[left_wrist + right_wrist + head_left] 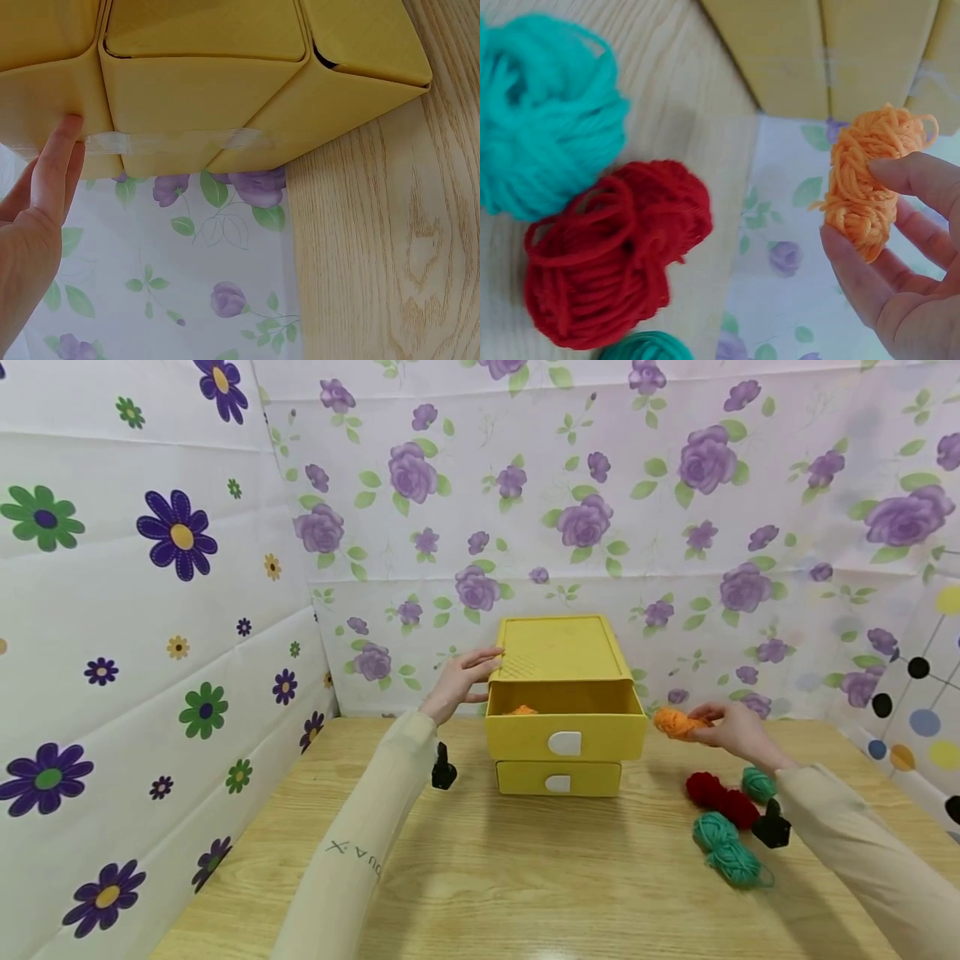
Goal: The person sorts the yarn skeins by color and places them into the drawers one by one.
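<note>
My right hand point(731, 732) pinches a small orange yarn skein point(677, 723) between thumb and fingers, held up to the right of a yellow drawer unit point(558, 647). Close up in the right wrist view, the orange yarn point(874, 172) shows a few loose loops. My left hand point(467, 680) rests on the unit's left side near its top, fingers fairly straight; in the left wrist view a fingertip touches the yellow side wall point(180, 105). The upper drawer point(517, 737) is pulled out, and a bit of orange yarn point(523, 710) shows inside. The lower drawer point(517, 779) is closed.
On the wooden table point(570, 893), right of the unit, lie a dark red yarn skein point(722, 800), a larger teal skein point(727, 850) and another teal one point(759, 785) partly behind the right sleeve. Flowered cloth point(465, 485) hangs behind and at the sides.
</note>
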Available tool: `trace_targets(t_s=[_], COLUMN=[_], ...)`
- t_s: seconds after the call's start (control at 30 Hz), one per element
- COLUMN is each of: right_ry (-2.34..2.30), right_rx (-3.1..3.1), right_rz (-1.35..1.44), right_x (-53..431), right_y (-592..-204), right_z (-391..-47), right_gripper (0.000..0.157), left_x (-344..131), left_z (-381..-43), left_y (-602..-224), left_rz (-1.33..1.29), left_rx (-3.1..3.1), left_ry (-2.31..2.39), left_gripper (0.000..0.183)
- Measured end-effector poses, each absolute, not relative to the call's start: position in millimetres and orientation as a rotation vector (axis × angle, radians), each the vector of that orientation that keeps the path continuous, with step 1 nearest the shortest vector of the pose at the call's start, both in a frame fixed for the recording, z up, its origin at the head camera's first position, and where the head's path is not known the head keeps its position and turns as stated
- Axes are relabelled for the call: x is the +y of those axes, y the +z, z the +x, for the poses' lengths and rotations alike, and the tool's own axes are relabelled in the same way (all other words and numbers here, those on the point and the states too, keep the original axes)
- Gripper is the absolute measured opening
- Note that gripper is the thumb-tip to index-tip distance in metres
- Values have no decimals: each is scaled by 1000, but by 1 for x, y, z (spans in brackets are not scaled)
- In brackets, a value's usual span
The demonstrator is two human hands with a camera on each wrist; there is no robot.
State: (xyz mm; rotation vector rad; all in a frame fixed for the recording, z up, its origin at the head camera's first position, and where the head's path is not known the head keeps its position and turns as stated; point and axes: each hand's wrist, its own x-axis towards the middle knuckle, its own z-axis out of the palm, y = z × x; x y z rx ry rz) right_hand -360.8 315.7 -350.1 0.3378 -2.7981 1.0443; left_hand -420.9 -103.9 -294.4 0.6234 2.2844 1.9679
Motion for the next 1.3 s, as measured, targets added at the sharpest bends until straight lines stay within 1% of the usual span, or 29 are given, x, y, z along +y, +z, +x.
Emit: trace_targets(t_s=[0.3, 0.53, 0.77, 1.1, 1.3], right_ry=[1095, 1159, 1128, 1092, 1051], right_rx=[-2804, -2778, -2761, -2737, -2744], right_rz=[297, 309, 288, 343, 356], right_x=[309, 306, 300, 290, 287], right_y=[-330, -321, -306, -287, -276], right_z=[-357, -351, -342, -332, -326], right_gripper=[40, 37, 42, 37, 40], left_x=[-104, -104, -103, -103, -103], left_z=[-422, -423, -423, -423, -422], left_y=[-291, -292, -293, -294, -294], left_rz=[596, 603, 616, 616, 621], left_rx=[2276, 2272, 2269, 2263, 2263], left_ry=[2003, 1982, 1982, 1976, 1981], left_gripper=[39, 40, 40, 40, 41])
